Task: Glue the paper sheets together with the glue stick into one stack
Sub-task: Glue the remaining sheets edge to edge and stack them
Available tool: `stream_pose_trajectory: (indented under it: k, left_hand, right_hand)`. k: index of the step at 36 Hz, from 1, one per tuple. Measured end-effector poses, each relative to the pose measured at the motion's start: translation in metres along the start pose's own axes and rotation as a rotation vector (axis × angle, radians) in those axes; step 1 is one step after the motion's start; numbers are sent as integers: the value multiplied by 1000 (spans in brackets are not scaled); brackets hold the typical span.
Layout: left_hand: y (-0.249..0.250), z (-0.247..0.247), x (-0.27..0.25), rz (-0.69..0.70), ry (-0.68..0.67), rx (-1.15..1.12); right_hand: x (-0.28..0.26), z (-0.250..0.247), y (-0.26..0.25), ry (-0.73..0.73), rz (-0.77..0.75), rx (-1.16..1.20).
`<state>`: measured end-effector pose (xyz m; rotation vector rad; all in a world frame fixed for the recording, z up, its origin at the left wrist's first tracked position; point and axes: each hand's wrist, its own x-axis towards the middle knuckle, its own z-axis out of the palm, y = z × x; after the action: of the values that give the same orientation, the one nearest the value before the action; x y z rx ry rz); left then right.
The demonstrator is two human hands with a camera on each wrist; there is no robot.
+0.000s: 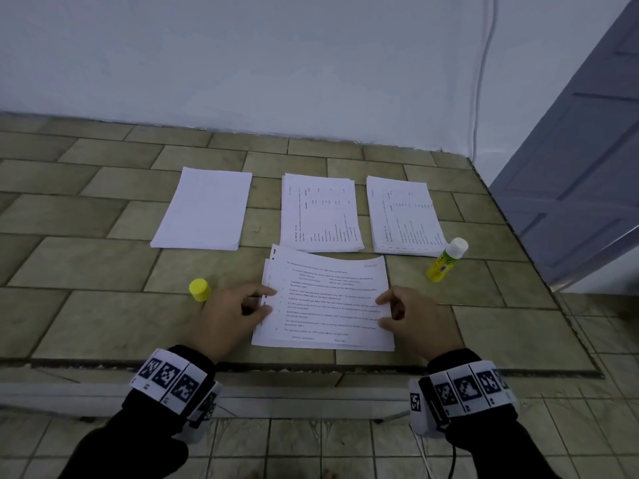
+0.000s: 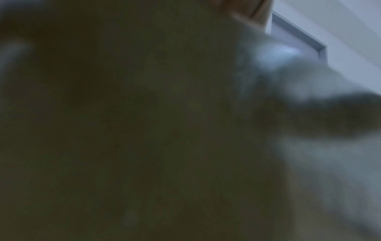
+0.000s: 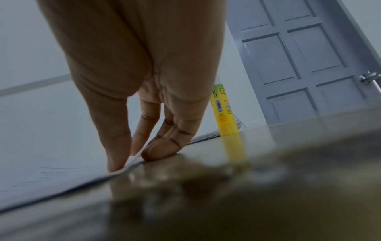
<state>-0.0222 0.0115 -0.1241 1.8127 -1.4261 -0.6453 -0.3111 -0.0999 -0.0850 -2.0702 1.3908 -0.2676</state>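
At lower centre both hands, left hand (image 1: 231, 319) and right hand (image 1: 413, 319), pinch the printed stack (image 1: 328, 305) square, while three piles (image 1: 320, 212) above apparently await gluing.

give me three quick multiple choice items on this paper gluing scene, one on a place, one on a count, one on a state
1. Where does the yellow cap lie?
A. left of the near stack
B. on the blank pile
C. by the door

2. How many paper piles lie in the far row?
A. two
B. three
C. five

3. The glue stick is:
A. lying flat
B. held
C. standing uncapped

Answers:
1 A, the yellow cap sits beside the left hand.
2 B, blank pile, middle pile, right pile.
3 C, the glue stick stands alone, white top bare.
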Motion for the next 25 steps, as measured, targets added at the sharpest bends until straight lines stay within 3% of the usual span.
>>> stream_pose_trajectory:
  k: [25]
  left_hand:
    - [-2,-6,-2,-36,-26,-19]
  right_hand:
    - [1,4,6,-2,-33,32]
